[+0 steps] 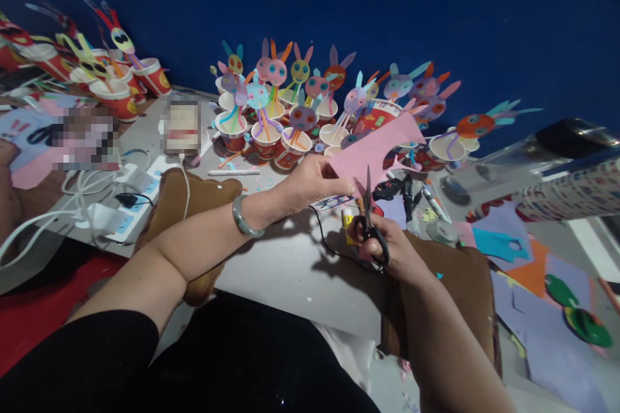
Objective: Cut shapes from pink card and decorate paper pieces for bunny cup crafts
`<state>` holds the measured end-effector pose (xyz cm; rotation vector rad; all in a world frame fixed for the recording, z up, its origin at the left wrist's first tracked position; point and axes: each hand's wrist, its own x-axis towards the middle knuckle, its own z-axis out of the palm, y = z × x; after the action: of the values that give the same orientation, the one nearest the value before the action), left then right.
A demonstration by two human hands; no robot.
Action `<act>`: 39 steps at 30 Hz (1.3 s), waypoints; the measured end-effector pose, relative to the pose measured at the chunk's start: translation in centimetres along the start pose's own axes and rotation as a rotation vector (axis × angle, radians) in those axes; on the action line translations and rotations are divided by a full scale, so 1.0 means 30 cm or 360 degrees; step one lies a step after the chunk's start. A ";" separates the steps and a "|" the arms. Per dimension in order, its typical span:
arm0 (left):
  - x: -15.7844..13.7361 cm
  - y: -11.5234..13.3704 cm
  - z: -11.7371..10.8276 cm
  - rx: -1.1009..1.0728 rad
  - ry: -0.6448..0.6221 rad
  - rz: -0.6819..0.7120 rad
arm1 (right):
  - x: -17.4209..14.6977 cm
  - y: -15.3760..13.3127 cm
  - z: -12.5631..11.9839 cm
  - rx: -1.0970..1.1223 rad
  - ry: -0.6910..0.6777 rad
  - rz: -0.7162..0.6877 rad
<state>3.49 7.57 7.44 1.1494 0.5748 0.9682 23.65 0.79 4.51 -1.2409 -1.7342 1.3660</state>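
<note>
My left hand (pixel 314 182) pinches the left end of a pink sheet of paper (pixel 380 147), which has curved pieces cut from its lower right edge. In my right hand (pixel 387 248) is a pair of scissors (pixel 370 232) with black handles. The blades point up and meet the lower edge of the paper, close to my left fingertips. Beyond the paper stand several red paper cups (pixel 290 150) carrying bunny-like figures with coloured round heads, long ears and pipe-cleaner limbs. Part of the cups is hidden behind the paper and my hands.
Brown cushions (pixel 169 206) lie under both forearms. A white power strip (pixel 138 197) with tangled cables is at left, near a phone-like device (pixel 181 126). At right are stacked cups (pixel 571 187), a tape roll (pixel 442 231), green-handled scissors (pixel 586 326) and coloured sheets. Another person's arm (pixel 6 187) shows far left.
</note>
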 end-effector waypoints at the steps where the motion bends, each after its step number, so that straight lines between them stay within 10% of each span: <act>1: 0.000 0.004 -0.002 0.0016 -0.0001 -0.0016 | 0.000 -0.001 0.000 0.0006 0.0000 0.0015; 39: 0.003 0.098 -0.071 0.0456 -0.0367 -0.0124 | 0.000 -0.008 -0.007 -0.0015 -0.0170 0.0170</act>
<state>0.84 8.96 9.48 1.4607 0.5787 0.6882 23.76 0.86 4.78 -1.3034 -1.7700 1.5121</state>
